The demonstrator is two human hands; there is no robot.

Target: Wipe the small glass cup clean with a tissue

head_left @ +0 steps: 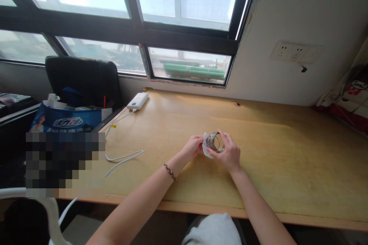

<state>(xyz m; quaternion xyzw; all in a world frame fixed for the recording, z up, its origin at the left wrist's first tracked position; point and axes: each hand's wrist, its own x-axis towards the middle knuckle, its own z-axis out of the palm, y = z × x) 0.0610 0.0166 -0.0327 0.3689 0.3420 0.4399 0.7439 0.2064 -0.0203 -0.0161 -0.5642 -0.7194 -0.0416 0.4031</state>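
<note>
Over the middle of the wooden table, my right hand (pixel 230 153) curls its thumb and fingers around a shiny, see-through glass cup (pixel 213 141). The cup is tilted so that its round opening faces my right palm. My left hand (pixel 195 147) pinches a crumpled white tissue (pixel 205 146), which lies against the cup's left side. Part of the tissue is hidden behind the cup and my fingers. Whether the cup touches the tabletop, I cannot tell.
The wooden table (pixel 287 168) runs along the window wall. On its back left stands a white power bank (pixel 138 101) with a white cable (pixel 123 157) trailing forward. A blue bag (pixel 74 120) and a black chair (pixel 83 76) are at the left. Patterned cloth (pixel 353 95) lies far right.
</note>
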